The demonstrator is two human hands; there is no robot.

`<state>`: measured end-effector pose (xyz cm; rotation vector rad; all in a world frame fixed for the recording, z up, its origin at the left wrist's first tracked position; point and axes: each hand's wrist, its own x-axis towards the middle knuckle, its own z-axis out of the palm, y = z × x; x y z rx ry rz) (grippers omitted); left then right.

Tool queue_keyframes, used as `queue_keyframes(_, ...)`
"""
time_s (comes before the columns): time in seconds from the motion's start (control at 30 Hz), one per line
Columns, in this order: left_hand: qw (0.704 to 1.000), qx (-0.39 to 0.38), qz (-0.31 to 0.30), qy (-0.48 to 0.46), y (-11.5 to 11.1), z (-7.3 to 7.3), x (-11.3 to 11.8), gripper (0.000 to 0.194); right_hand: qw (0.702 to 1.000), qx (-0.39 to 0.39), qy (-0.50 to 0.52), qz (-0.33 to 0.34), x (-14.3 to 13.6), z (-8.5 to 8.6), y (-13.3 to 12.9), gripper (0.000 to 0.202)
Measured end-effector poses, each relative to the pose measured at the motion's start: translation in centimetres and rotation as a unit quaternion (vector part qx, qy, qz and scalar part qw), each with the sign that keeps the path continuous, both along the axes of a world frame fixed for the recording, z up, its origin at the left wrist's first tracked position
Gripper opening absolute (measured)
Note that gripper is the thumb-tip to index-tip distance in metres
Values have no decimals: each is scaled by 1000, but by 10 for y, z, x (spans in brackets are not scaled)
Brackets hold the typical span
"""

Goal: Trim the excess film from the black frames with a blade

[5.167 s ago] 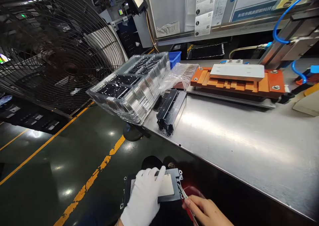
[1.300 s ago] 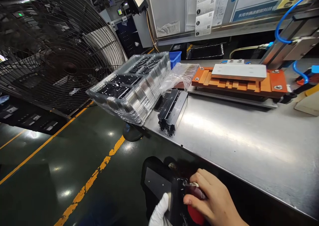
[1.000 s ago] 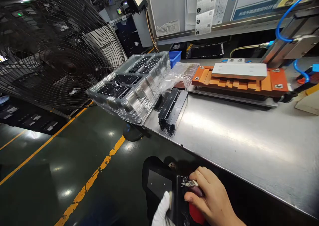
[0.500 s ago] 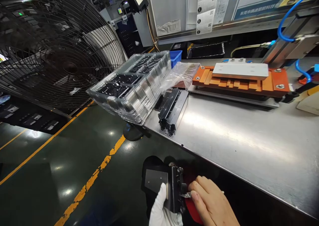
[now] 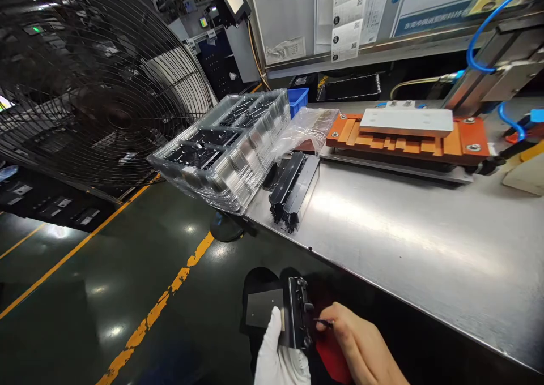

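My left hand (image 5: 280, 345), in a white glove, grips a black plastic part (image 5: 294, 311) below the table's front edge. The thumb lies over the part's flat side, and the other fingers are mostly hidden. Small knobs and clips line the part's right side. My bare right hand (image 5: 357, 339) is closed in a pinch on a thin, dark, pointed tool (image 5: 323, 322). Its tip points left toward the clipped side, with a small gap visible; most of the tool is hidden in the hand. On the table's near left corner lie long black plastic parts (image 5: 295, 189), side by side.
A stack of clear plastic trays (image 5: 238, 170) with black parts overhangs the corner of the metal table (image 5: 408, 232). Behind are a plastic bag (image 5: 308, 127), an orange fixture (image 5: 467, 138) under a pneumatic press, and a blue bin (image 5: 298, 99). A large caged fan (image 5: 123, 113) stands left.
My right hand has drawn slightly back from the part and turned, its fingers now curled more tightly around the tool. The part in my left hand has shifted a little upward.
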<state>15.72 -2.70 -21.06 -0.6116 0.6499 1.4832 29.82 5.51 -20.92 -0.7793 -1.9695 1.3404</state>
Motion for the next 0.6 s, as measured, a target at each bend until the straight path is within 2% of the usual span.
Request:
queue_keyframes(0.07,1000,2,5,29,0,-2,0,18,999,37,-8,21,-3,5,-2,50)
queue_keyframes(0.2,997,33,-6,66,2,0,2,19,986,159,-47,-4,-9,5,-1,45)
queue_keyframes(0.27,996,41,-10,75,3,2,3,20,980,192,-56,-10,-10,5,0,42)
queue_keyframes(0.5,998,8,9,55,5,10,5,30,974,219,-61,-21,-11,3,1,44)
queue_keyframes(0.6,999,19,3,31,6,14,5,29,972,225,-60,-24,-12,1,2,45)
